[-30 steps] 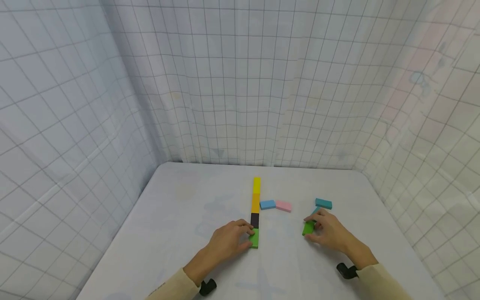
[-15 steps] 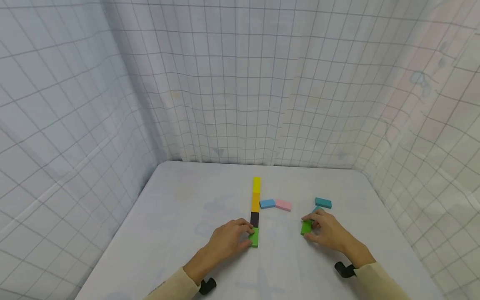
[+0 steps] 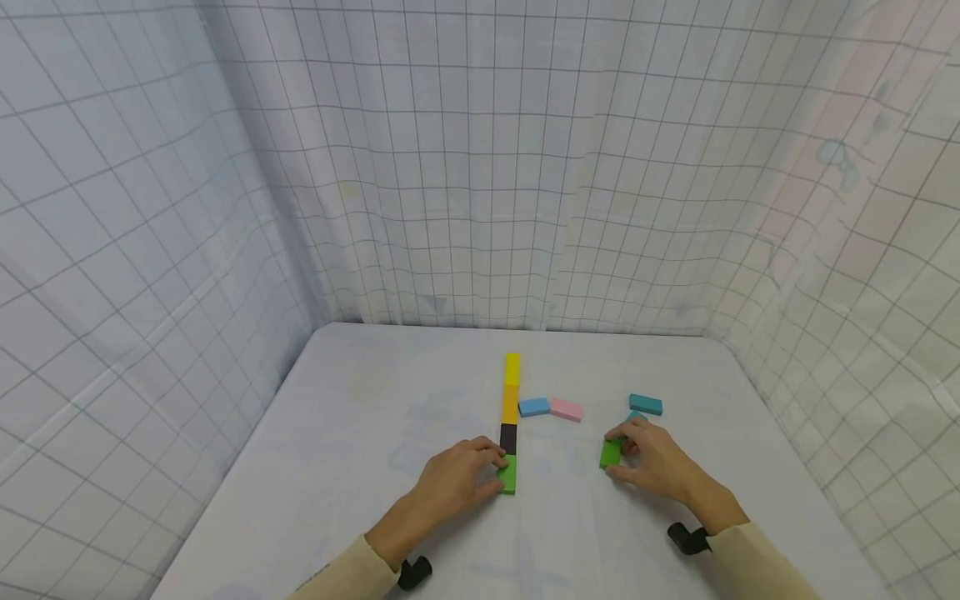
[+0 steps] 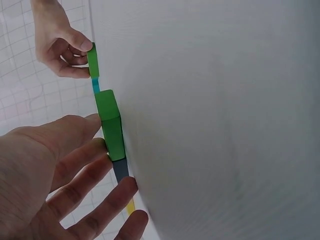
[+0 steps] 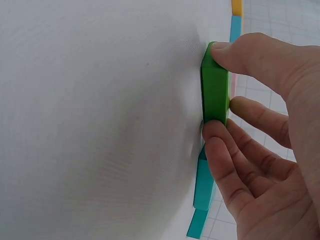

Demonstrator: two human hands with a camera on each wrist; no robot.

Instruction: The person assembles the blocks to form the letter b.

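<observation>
In the head view, a row of flat blocks runs away from me: a green block (image 3: 507, 477) nearest, then a black block (image 3: 508, 439), an orange block (image 3: 510, 405) and a yellow block (image 3: 512, 369). My left hand (image 3: 462, 477) touches the near green block from the left, thumb and fingertips along its upper face in the left wrist view. To the right, my right hand (image 3: 660, 467) pinches a second green block (image 5: 215, 92) end to end, thumb on one end and fingers on the other. A teal-blue block (image 5: 203, 185) lies just beyond it, partly hidden by that hand in the head view.
A blue block (image 3: 534, 407) and a pink block (image 3: 566, 409) lie end to end right of the row. Farther right is a dark teal block (image 3: 646, 405). Grid-patterned white curtains (image 3: 480, 208) enclose the white table (image 3: 360, 400) at the back and sides.
My right hand has shifted slightly left with its green block, which now lies straighter. The left hand and the row stay in place.
</observation>
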